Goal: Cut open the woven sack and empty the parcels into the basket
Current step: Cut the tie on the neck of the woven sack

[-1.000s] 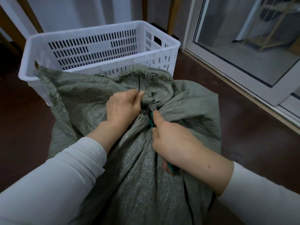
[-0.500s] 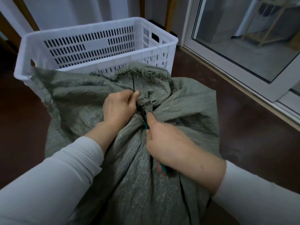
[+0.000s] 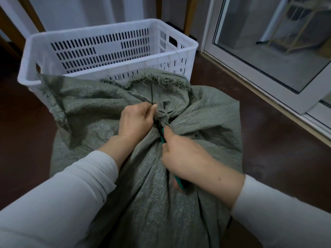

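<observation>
The sack [image 3: 100, 104] on the floor, against the basket [image 3: 107, 47], is not yet open: the left hand [image 3: 136, 120] pinches its black tie [image 3: 151, 95], the right hand [image 3: 186, 158] grips a green cutter [image 3: 179, 181] at the neck, and all emptying remains

dark floor [image 3: 279, 149]: woven sack [image 3: 139, 203], white basket [image 3: 111, 68] behind, touching.

Coarse, matt woven sack [image 3: 206, 122], frayed at mouth; smooth white plastic basket [image 3: 111, 26]; dark, faintly glossy floor [image 3: 279, 149]; matt cloth sleeve [image 3: 62, 203].
</observation>
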Motion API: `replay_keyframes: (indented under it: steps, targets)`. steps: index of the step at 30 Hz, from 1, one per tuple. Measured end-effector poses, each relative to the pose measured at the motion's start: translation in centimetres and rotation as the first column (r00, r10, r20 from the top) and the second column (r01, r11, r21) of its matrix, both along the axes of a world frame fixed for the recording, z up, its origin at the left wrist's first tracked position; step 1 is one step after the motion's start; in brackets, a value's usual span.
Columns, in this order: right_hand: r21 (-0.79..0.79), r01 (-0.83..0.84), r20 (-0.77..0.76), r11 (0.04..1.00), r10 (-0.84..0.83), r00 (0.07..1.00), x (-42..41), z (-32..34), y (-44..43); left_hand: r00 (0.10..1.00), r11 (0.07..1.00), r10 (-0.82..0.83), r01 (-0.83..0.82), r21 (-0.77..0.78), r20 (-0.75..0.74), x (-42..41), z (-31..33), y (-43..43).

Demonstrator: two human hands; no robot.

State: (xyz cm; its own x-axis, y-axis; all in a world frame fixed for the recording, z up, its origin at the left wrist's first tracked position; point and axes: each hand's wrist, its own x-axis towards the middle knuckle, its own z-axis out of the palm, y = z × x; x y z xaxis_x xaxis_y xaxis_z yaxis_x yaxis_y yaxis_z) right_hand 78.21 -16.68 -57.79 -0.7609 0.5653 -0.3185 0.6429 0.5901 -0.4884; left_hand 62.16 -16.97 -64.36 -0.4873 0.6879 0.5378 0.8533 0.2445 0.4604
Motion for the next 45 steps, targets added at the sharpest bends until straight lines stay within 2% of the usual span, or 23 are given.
replay_keyframes:
  steps: [3,7,9,14,16,19,20,22,24,28,31,33,35,37,42,45]
  targets:
    - [0.006,0.037,-0.007,0.999,-0.037,0.999,-1.0,-0.3,0.9,0.998,0.999,-0.048,0.048,0.007,-0.041,0.4,-0.2,-0.1]
    - [0.041,-0.027,-0.023,0.999,0.028,0.999,-0.5,-0.8,-0.2,0.998,0.999,0.045,-0.045,-0.007,0.041,-0.7,-0.4,-0.1]
    - [0.063,-0.035,-0.022,0.997,0.037,0.999,0.0,-0.9,-0.6,0.998,0.999,0.042,-0.042,-0.003,0.038,-0.5,-0.5,-0.1]
    - [-0.027,0.095,0.011,0.995,-0.095,0.995,-2.0,-1.4,1.3,0.998,0.998,-0.057,0.056,0.042,0.02,0.7,0.2,0.1]
    - [-0.044,0.099,0.0,0.994,-0.099,0.995,-2.2,-1.7,1.2,0.995,0.996,-0.033,0.025,0.085,0.095,0.4,1.0,0.8]
    - [-0.06,0.102,-0.024,0.993,-0.104,0.994,-1.1,-1.1,1.4,0.953,0.999,0.027,-0.036,0.025,0.302,-0.9,1.3,1.2]
    - [-0.157,0.113,-0.043,0.981,-0.121,0.992,-0.5,-0.5,2.0,0.927,0.999,0.052,-0.054,-0.005,0.372,-1.2,1.3,1.1]
    - [-0.434,0.167,-0.059,0.885,-0.213,0.975,0.7,1.3,3.6,0.832,0.995,0.085,-0.104,0.003,0.548,-1.7,1.9,1.1]
    - [-0.551,0.177,-0.069,0.815,-0.256,0.964,1.9,2.8,5.6,0.681,0.984,0.05,-0.157,0.079,0.731,-1.6,3.4,1.3]
    - [-0.75,0.169,-0.054,0.64,-0.313,0.948,4.4,4.6,9.1,0.552,0.963,-0.079,-0.173,0.207,0.83,-1.0,6.3,1.4]
    - [-0.839,0.165,-0.103,0.519,-0.449,0.888,5.8,3.9,10.8,0.424,0.914,-0.217,-0.228,0.336,0.879,-0.3,7.8,1.3]
    - [-0.873,0.159,-0.144,0.462,-0.553,0.82,6.2,2.3,11.2,0.432,0.921,-0.206,-0.217,0.323,0.878,0.3,8.4,1.5]
    - [-0.89,0.17,-0.163,0.422,-0.644,0.747,6.5,0.3,11.5,0.469,0.952,-0.163,-0.155,0.263,0.868,1.6,8.7,2.0]
    - [-0.901,0.196,-0.154,0.386,-0.709,0.688,7.0,-1.3,11.8,0.463,0.976,-0.139,-0.086,0.201,0.876,3.5,8.8,2.9]
    - [-0.932,0.242,-0.087,0.27,-0.814,0.574,9.6,-4.5,12.7,0.348,0.992,-0.055,0.129,0.011,0.936,9.7,8.6,7.2]
    - [-0.948,0.25,-0.043,0.197,-0.858,0.513,11.7,-5.8,13.2,0.316,0.978,-0.014,0.204,-0.054,0.949,12.7,7.9,9.4]
